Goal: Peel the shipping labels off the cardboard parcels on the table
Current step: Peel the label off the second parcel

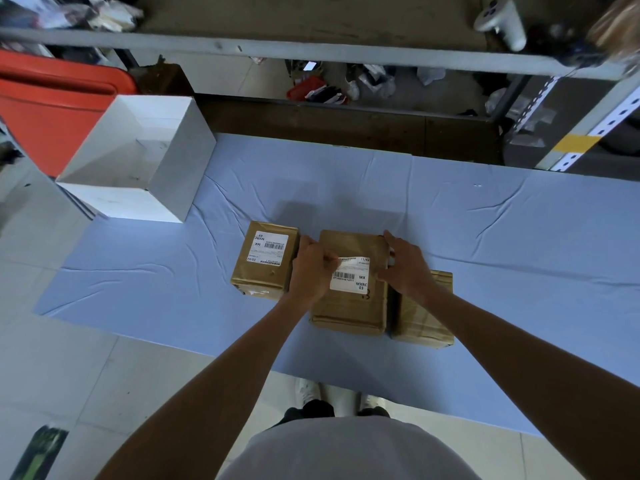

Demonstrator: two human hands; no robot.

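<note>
- Three cardboard parcels sit in a row on the blue cloth point(485, 220)
- The left hand point(311, 268) pinches the far left corner of the middle label point(351, 277), lifted and folded back off the middle parcel point(349, 306)
- The right hand point(405, 265) is spread over that parcel's far right edge, pressing it down
- The left parcel point(265, 259) has its label point(268, 247) stuck flat
- The right parcel point(424, 313) lies partly under the right forearm
- An open white box point(138, 157) stands far left
</note>
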